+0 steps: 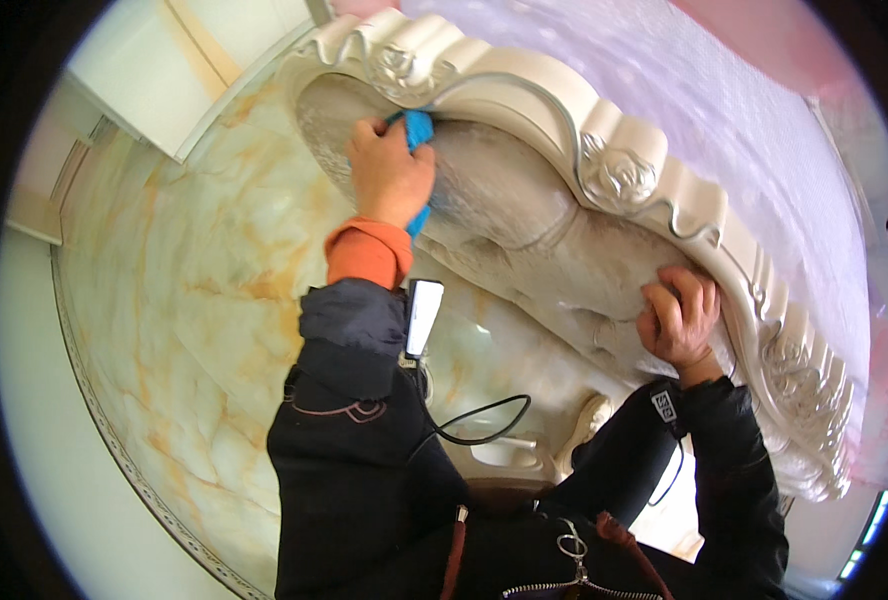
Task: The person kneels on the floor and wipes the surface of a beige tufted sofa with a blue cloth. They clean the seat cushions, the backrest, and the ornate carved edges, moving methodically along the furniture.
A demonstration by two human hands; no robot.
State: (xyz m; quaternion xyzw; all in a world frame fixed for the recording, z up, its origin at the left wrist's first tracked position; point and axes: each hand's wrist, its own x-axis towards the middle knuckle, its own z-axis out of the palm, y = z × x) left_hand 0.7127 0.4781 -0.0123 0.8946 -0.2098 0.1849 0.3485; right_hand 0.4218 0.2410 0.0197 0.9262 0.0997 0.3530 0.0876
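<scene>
A blue cloth (pixel 418 129) is gripped in my left hand (pixel 393 172), which lies against the dusty grey padded panel (pixel 504 169) near its far left end. That panel is set in a cream carved frame (pixel 515 67) with silver trim and rose ornaments, apparently a bed's footboard. Farther right, my right hand (pixel 680 315) rests on the panel beside the frame's inner edge. Its fingers are bent and partly spread, with nothing visible in them. Part of the cloth hides behind my left hand.
A lavender, sheet-like surface (pixel 684 97) stretches behind the frame. Marbled floor tiles (pixel 211 300) lie to the left, with a white cabinet-like piece (pixel 144 82) at upper left. A low plastic stool (pixel 508 457) is between my legs. A black cable (pixel 523 412) hangs by my left sleeve.
</scene>
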